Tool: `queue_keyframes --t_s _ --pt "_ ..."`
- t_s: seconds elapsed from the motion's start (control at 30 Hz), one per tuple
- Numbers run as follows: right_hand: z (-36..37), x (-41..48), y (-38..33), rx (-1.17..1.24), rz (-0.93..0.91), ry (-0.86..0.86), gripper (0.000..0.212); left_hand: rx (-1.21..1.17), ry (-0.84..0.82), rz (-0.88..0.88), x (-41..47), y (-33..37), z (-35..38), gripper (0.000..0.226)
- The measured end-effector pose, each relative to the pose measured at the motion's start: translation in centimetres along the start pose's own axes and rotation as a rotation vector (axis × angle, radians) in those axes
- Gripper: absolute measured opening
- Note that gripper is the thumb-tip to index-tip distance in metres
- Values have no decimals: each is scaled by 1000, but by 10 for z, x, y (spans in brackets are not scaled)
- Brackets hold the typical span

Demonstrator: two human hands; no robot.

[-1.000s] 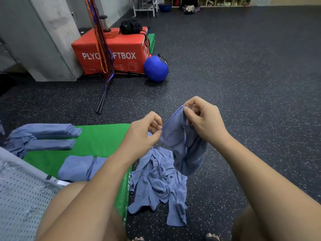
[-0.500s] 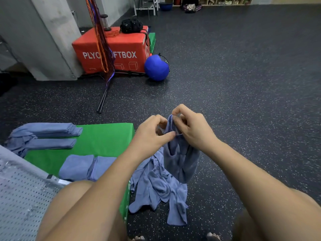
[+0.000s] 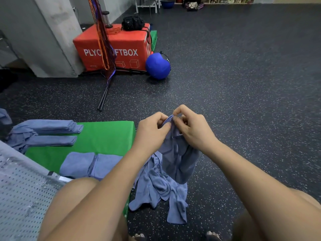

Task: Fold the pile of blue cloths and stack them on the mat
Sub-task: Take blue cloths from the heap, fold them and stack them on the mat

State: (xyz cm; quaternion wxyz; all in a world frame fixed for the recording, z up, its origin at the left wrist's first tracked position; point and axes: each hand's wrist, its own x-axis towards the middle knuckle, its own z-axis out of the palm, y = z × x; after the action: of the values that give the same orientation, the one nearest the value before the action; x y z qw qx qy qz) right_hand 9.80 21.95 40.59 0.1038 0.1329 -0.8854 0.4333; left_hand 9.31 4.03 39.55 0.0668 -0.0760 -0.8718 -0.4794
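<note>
Speckled black floor [image 3: 243, 84], green mat [image 3: 104, 136]

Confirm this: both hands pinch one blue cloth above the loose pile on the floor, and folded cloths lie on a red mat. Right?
Not quite: the head view shows the mat is green, not red. The rest holds: the left hand and right hand pinch one blue cloth above the loose pile, and folded cloths lie on the mat.
</note>
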Motion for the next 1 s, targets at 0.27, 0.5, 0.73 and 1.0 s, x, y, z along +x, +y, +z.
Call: queue_keyframes --t_s 0.27,0.5,0.73,1.0 --pt "-18 5 4 -326 230 -115 70 67 -8 -88 5 -17 -15 10" --pt "-33 1 -9 -564 262 -494 61 155 7 -188 4 -14 -12 15" --pt "-36 2 1 -607 191 -393 26 145 27 -220 3 -7 -10 16" --pt "-27 -1 9 -270 281 -196 34 52 86 -207 2 -12 -6 23"
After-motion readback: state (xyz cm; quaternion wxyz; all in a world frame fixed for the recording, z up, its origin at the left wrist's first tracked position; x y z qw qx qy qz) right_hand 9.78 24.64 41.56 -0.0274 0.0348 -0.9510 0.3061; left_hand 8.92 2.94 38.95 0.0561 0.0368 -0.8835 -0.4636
